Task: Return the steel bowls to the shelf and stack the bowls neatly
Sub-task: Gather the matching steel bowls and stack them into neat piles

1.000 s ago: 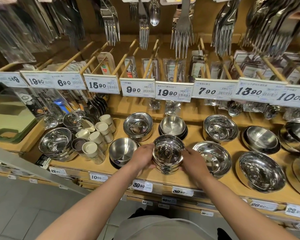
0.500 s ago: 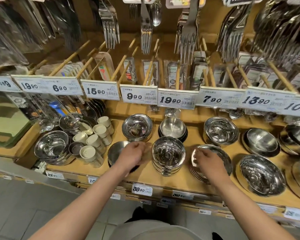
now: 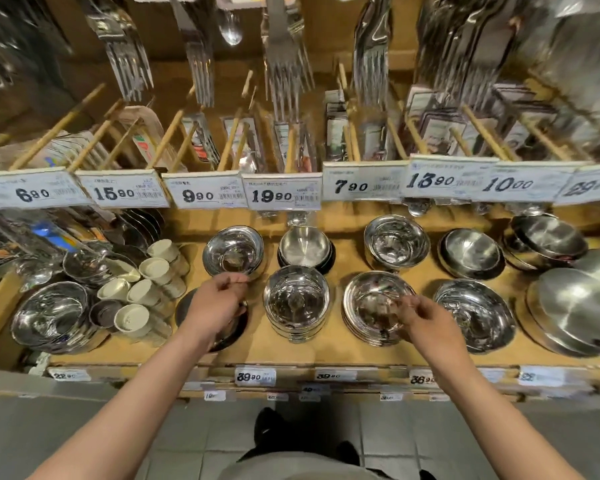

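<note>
Grey floor tiles [image 3: 84, 434] lie nearest the camera, below two bare forearms reaching up to a wooden shelf [image 3: 326, 351] edged with price tags. The left hand [image 3: 215, 306] hangs over a dark-rimmed bowl [image 3: 234, 336] at the shelf front, fingers loosely curled and holding nothing. The right hand [image 3: 420, 315] hovers over the near rim of a wide stack [image 3: 371, 308], fingers also loosely bent and empty; whether they touch the steel cannot be told. Between the hands stands the bowl stack [image 3: 297, 301], several steel bowls nested upright, free of both hands, at the front row's centre. Cream cups [image 3: 142, 289] cluster to the left, larger bowls to the right. A back row of bowls [image 3: 234, 251] sits behind, under white price cards [image 3: 281, 195]. Forks [image 3: 284, 67] hang at the top.
</note>
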